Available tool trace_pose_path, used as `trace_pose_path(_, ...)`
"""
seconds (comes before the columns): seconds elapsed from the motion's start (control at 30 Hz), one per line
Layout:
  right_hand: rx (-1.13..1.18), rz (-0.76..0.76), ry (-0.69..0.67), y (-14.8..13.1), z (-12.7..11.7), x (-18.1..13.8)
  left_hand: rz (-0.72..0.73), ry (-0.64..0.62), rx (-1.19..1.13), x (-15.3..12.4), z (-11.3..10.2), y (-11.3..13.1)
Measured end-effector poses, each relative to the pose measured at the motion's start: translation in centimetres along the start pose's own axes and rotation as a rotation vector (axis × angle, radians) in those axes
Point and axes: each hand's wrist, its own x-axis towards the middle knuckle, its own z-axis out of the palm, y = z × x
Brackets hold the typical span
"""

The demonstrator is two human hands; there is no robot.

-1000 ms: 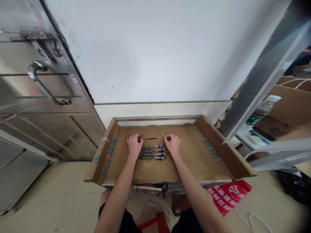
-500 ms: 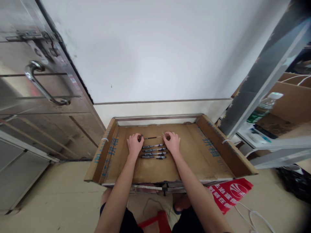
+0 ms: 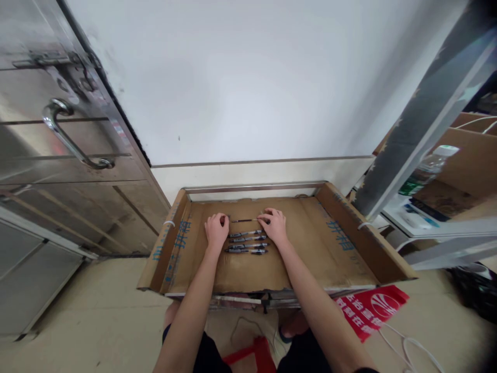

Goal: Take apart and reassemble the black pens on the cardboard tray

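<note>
A thin pen refill [image 3: 244, 220], dark with a pale right end, lies level between my two hands. My right hand [image 3: 274, 226] pinches its right end between thumb and fingertips. Beyond the refill's left tip is my left hand [image 3: 216, 230], fingers curled in against the thumb around something small and dark that I cannot make out. Just below, several black-and-clear pens [image 3: 247, 245] lie side by side on the cardboard, roughly parallel, close to the right hand's wrist.
The cardboard tray [image 3: 310, 264] has raised side walls and stands against a white wall [image 3: 248, 83]. A metal door [image 3: 73, 129] is at left. On the right are a shelf with a plastic bottle [image 3: 429, 168], a red printed sheet [image 3: 373, 311] and white cables [image 3: 413, 347].
The refill's left end has come away from my left hand. My right hand has shifted slightly left and now grips the refill's right end. The pens have stayed put.
</note>
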Motion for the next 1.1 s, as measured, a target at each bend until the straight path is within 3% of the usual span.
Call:
trace_pose_path(0.47, 0.05, -0.033, -0.015, -0.1, -0.2, 0.0, -0.023, -0.008, -0.02, 0.1, -0.1, 0.1)
trace_pose_path(0.67, 0.144, 0.005, 0.041, 0.1, -0.4, 0.2, -0.022, 0.0, -0.051, 0.1, -0.3, 0.1)
trace_pose_path(0.8, 0.213, -0.009, 0.102, 0.0, -0.7, 0.3, 0.067, 0.039, -0.167, 0.3, -0.4, 0.4)
trace_pose_path(0.93, 0.273, -0.028, 0.116, -0.4, -1.0, 0.2, 0.202, -0.031, -0.349, 0.5, -0.5, 0.8)
trace_pose_path(1.1, 0.4, -0.052, 0.149, -0.9, -1.4, 0.1, 0.171, -0.067, -0.425, 0.4, -0.2, 0.7)
